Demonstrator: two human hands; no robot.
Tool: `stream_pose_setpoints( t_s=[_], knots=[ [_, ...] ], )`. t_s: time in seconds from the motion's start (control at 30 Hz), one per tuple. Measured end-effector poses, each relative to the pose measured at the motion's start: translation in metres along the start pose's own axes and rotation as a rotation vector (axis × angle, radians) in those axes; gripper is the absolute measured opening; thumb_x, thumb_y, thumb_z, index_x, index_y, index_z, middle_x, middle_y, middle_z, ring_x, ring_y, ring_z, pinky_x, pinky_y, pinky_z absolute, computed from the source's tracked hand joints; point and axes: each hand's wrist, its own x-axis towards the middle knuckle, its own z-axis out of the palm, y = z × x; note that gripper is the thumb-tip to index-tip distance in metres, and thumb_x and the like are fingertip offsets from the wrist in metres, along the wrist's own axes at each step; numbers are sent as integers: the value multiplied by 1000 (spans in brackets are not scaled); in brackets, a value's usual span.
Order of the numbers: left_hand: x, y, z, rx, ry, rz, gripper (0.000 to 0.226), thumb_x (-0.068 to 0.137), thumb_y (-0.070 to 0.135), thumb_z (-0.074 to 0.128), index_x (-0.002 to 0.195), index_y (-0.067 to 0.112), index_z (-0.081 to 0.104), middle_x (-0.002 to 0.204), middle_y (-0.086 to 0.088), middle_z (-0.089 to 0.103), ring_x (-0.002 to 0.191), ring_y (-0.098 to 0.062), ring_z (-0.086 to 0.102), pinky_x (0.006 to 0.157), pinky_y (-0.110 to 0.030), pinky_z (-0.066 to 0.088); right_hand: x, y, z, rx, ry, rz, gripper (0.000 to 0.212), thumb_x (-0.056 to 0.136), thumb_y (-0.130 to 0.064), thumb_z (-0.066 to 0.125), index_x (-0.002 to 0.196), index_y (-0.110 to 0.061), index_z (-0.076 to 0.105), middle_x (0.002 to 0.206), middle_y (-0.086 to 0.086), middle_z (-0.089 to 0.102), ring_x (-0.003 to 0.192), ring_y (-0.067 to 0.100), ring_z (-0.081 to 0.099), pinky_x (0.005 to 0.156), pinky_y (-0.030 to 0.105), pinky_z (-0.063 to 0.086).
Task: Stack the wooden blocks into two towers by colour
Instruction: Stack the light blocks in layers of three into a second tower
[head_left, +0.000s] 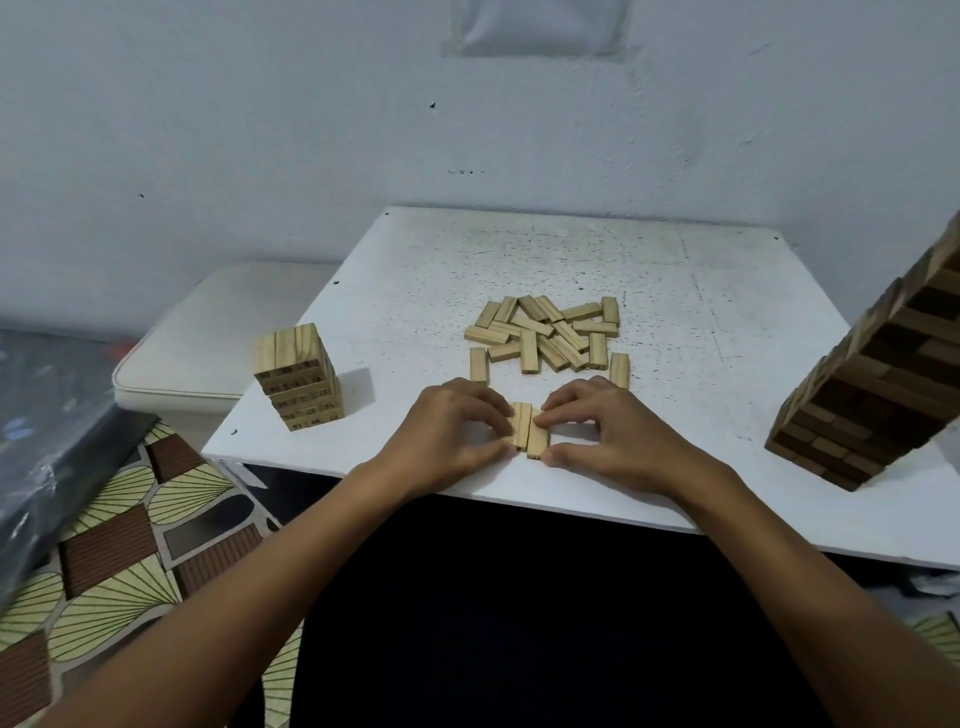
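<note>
Left hand (451, 427) and right hand (602, 427) at lower centre, fingers curled shut, squeeze a row of three pale rectangular wooden blocks (530, 432) flat on the white speckled table (727, 291); light, stiff, probably smooth, so pinch the long sides evenly.

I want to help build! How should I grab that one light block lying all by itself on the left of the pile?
Pinch the lone light block across its two long sides, coming from above. It lies flat on the white table, long and narrow, with clear space beside it.
</note>
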Motion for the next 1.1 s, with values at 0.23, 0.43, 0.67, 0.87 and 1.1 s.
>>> stream_pose_setpoints(
  t_s=[0.23, 0.43, 0.67, 0.87, 1.1],
  knots=[
    [-1, 7, 3, -52, -14, 10, 35, 65, 45, 83, 85, 15, 79, 103, 5, 72, 99, -2, 60, 87, -20, 47, 0, -4, 6, -4, 76, 30, 33, 70, -43, 82, 100, -30, 76, 95, -11, 60, 87, 1, 54, 75, 31, 47],
    [5, 1, 0, -113, -50, 11, 28, 63, 25, 88, 87, 14, 79, 112, 2, 70, 101, -3, 62, 89, -16, 46, -3, -4, 4, -32, 80, 5, 19, 81, -22, 76, 100, -25, 77, 86, -9, 60, 75, 3, 54, 66, 25, 42],
    [17, -3, -14, -139, -217, 5, 59, 64, 20, 71, 122, 14, 66, 128, 8, 60, 116, 0, 55, 96, -10, 41, -9, -10, 10, 75, 129, 22, 21, 87, -17, 69, 106, -23, 74, 86, -7, 59, 71, 6, 52, 65, 21, 40],
    [1, 15, 4, -484, 176, -187, 39, 83, 26, 53, 122, 25, 56, 120, 4, 64, 113, -7, 58, 98, -26, 45, -3, -32, 26, 657, 483, 251, 40, 93, -55, 42, 125, -34, 51, 127, -6, 57, 120, 9, 53, 103, 37, 46],
    [1, 43, 27, -1026, 360, -454, 52, 86, 64, 28, 128, 37, 43, 144, 4, 46, 137, -8, 38, 114, -32, 26, 1, -52, 47, 1072, 536, 275, 132, 38, -100, 49, 151, -40, 16, 161, -7, 17, 148, 10, 16, 121, 38, 18]
  ],
)
